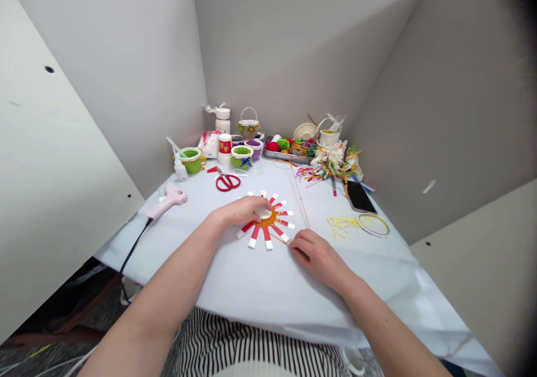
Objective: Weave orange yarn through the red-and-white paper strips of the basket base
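A flat paper craft piece (268,223) lies on the white table (251,287): red-and-white strips fan out like spokes from a round centre woven with orange cord. My left hand (243,210) rests on its left side, fingers curled down on the centre. My right hand (312,252) sits just right of the piece, fingers pinched on a thin tan cord (300,201) that runs from the piece's lower edge away toward the back of the table.
Red scissors (227,182) and a pink glue gun (168,201) with a black cable lie at the left. Small decorated cups (242,156), a tray of yarn (289,147) and ribbon scraps crowd the back. A black phone (359,196) and a tape ring (373,224) lie right. Grey partition walls surround the table.
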Motion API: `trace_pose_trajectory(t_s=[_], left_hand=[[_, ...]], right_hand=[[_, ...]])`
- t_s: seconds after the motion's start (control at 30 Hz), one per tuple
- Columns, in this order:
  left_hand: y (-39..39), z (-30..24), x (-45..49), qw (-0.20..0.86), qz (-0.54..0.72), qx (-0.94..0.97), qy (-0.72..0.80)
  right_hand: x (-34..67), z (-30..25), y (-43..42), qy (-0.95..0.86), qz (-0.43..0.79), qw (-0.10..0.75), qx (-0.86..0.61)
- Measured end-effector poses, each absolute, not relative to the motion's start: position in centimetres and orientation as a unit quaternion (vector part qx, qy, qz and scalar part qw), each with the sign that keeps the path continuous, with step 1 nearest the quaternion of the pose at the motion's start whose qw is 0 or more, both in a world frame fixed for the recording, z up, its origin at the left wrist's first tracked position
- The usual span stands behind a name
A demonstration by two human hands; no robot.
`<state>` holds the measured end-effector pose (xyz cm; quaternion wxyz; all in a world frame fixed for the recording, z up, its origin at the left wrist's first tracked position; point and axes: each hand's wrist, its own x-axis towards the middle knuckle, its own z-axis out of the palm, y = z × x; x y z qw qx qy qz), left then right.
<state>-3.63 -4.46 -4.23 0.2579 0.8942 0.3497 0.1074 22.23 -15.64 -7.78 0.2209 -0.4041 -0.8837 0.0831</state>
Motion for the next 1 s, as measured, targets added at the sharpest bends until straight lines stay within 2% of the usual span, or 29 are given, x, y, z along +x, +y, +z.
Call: trace_pose_trajectory(t_s=[0.17,0.33,0.5,0.7,1.0], left_hand=[[-4.3,-4.4,-3.7,0.264,0.109,0.894,0.347],[-4.1,-4.6,-3.7,0.27,0.109,0.895,0.338],[-4.2,-4.6,-3.6,0.264,0.108,0.895,0.344],[-5.0,-3.9,-3.3,0.242,0.104,0.895,0.36],[-5.7,-4.0,-2.0,0.216,0.201,0.88,0.372]], right_hand=[[22.3,-7.3,-14.1,-0.84,0.048,0.212,-0.497],[21.7,-6.4,-10.8,-0.836,0.082,0.182,-0.512],[21.0,-7.0,-8.1,-0.787,0.085,0.22,-0.57],[21.3,-8.4,-8.1,-0.784,0.113,0.256,-0.555],[21.2,-8.8,-8.1,-0.779,0.111,0.267,-0.556]])
